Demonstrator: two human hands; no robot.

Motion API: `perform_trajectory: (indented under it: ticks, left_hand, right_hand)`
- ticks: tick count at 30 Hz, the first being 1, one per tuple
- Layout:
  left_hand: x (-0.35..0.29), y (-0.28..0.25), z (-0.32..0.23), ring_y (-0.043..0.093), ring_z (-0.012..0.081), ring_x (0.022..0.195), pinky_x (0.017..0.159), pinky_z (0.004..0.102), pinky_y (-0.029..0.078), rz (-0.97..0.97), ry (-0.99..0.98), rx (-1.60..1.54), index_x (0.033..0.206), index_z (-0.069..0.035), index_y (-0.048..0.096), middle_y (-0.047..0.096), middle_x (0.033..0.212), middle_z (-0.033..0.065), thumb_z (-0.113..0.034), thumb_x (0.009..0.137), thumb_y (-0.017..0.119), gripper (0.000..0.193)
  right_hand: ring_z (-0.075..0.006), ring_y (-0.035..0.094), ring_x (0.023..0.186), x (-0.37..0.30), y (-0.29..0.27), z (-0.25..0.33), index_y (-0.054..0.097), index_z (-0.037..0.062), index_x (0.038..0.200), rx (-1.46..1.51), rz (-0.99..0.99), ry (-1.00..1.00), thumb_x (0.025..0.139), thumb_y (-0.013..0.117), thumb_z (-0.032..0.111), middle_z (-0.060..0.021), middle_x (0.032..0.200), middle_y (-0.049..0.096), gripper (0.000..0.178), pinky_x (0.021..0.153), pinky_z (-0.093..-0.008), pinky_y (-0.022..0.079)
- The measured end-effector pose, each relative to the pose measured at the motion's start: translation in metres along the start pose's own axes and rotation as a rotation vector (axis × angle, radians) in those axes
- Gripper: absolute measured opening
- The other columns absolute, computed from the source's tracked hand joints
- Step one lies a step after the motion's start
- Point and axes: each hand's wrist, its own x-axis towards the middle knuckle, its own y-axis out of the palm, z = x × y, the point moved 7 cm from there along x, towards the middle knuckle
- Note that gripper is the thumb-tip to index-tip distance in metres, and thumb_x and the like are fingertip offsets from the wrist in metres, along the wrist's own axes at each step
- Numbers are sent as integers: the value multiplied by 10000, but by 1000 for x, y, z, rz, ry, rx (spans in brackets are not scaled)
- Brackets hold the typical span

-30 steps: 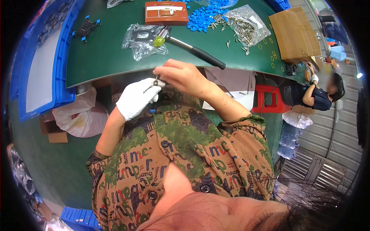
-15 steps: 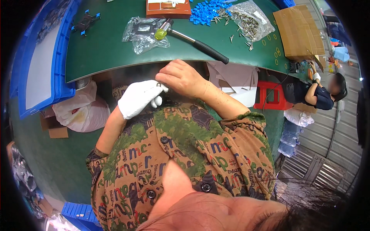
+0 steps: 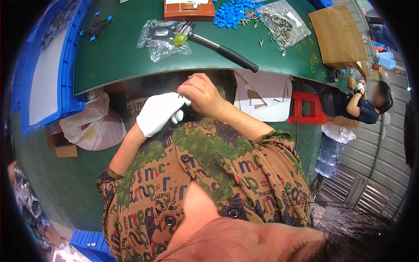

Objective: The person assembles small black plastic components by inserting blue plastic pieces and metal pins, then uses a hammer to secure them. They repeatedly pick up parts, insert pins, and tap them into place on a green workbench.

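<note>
My left hand (image 3: 160,114), in a white glove, is closed with its fingertips pinched at the edge of my right hand's fingers. My bare right hand (image 3: 202,94) is curled, thumb and fingers meeting the glove. Between the fingertips shows a bit of a small dark piece (image 3: 180,95), too small and covered to name. Both hands are held before my body, just short of the table edge. Beyond them on the green table lie a hammer (image 3: 218,47) with a black grip and yellow-green head, and a clear plastic bag (image 3: 162,39) with a dark frame-like part in it.
Blue clips (image 3: 231,14) and metal pins in a clear bag (image 3: 283,26) lie at the back. An orange box (image 3: 189,12), a dark bracket with blue tips (image 3: 97,26), a cardboard box (image 3: 338,37), a blue crate (image 3: 65,78) and a red stool (image 3: 307,108) surround me. A co-worker (image 3: 364,102) sits right.
My hands stay together and have shifted very slightly. At the right, the co-worker's gloved hand and arm have moved a little.
</note>
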Motion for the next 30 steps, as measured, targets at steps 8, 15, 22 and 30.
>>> perform_trajectory:
  ticks: [8,15,22,30]
  left_hand:
    - [1,-1,-3,589,72,601,583,244,472,-27,44,82,1048,-57,755,662,711,-1,-260,1047,573,273]
    - [1,1,0,564,39,589,580,215,462,-36,-49,-59,1045,-40,756,655,699,-7,-223,1040,602,240]
    - [3,4,-2,562,36,591,577,212,463,-13,-38,-50,1058,-39,756,659,703,-11,-243,1046,602,257]
    - [1,3,-4,571,49,591,569,214,452,-17,-35,-35,1058,-14,751,655,710,0,-217,1049,594,257]
  right_hand:
    - [-247,648,862,7,-11,5,645,80,1064,-6,14,20,848,724,67,-50,914,648,230,910,-425,497]
    - [-273,680,848,34,-101,-73,677,126,1050,-449,38,174,852,732,118,-59,891,688,206,802,-413,500]
    - [-338,707,848,35,-139,-172,759,114,978,-629,147,575,958,664,429,-105,925,732,329,752,-464,544]
    - [-381,701,892,43,-120,-196,699,81,930,-625,438,680,994,583,503,-150,890,721,442,775,-495,545]
